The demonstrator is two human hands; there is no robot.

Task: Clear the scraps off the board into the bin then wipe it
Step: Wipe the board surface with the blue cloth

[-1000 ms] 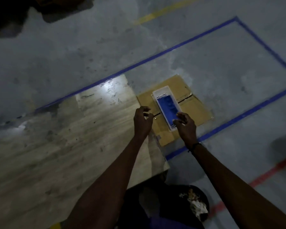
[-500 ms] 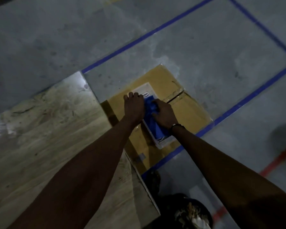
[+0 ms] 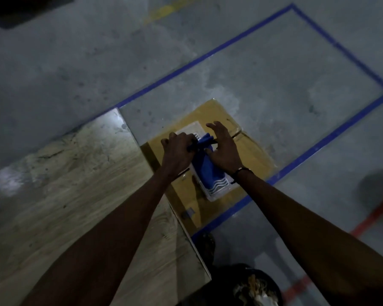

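A large wooden board (image 3: 71,184) lies on the concrete floor at the left. Beside its right edge sits a flat cardboard box (image 3: 250,151), and on it a white packet with a blue cloth (image 3: 208,171) inside. My left hand (image 3: 177,151) grips the bunched top end of the blue cloth. My right hand (image 3: 223,146) rests on the packet beside it, fingers spread. At the bottom edge stands a dark bin (image 3: 250,288) with pale scraps in it.
Blue tape (image 3: 314,149) marks a rectangle on the grey floor around the box. A red line (image 3: 367,219) runs at the lower right and a yellow one at the top. A dark shape lies at the top left corner.
Both hands reached the packet on the box. My left hand now grips the blue cloth's end, and my right hand's fingers have lifted and spread.
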